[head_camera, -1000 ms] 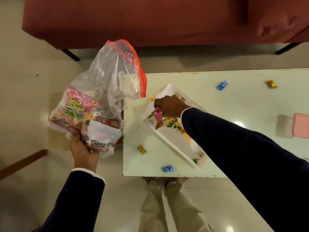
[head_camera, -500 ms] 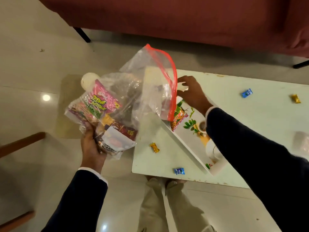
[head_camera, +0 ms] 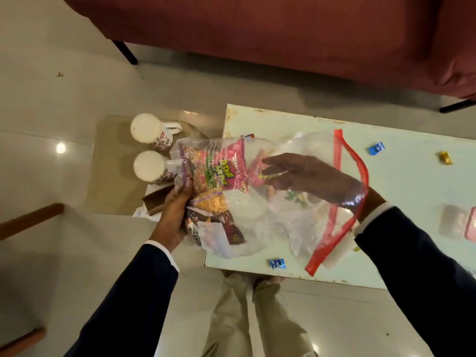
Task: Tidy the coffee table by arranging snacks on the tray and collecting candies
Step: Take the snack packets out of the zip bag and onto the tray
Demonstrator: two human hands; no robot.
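Mugs, two white ceramic ones with a red leaf pattern, stand on a low glass side table at the far left, just beside a brown cardboard scrap. The left hand curls its fingers round the closed bottom of a clear, crinkled plastic zip bag with a red seal strip, gripping it where a pink glossy snack packet, an orange-and-purple packet and a dark maroon packet bunch together inside. The right hand reaches in through the bag's gaping mouth (seen blurred through the film), fingers straight and spread; I cannot tell whether they touch a packet. Under the bag lies the white rectangular tray, mostly hidden, on the pale green coffee table. Loose on the table are a blue-wrapped candy near the front edge, another blue candy and a gold-wrapped candy further right.
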